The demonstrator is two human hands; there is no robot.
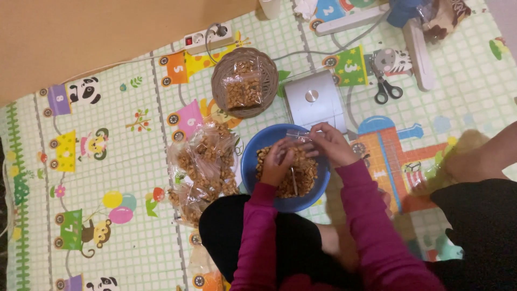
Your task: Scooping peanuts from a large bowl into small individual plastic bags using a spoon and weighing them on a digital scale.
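Clear bag (299,136) over brown snack pieces (285,172)

Evenly and softly lit from overhead with only faint shadows, slightly soft throughout, motion-blurred at the right hand (329,144) near centre and lower right, dim toward the lower edge, glare-free.

Filled bags (207,161) crowd bowl's (253,156) left, white machine (315,99) behind, open mat (107,161) far left
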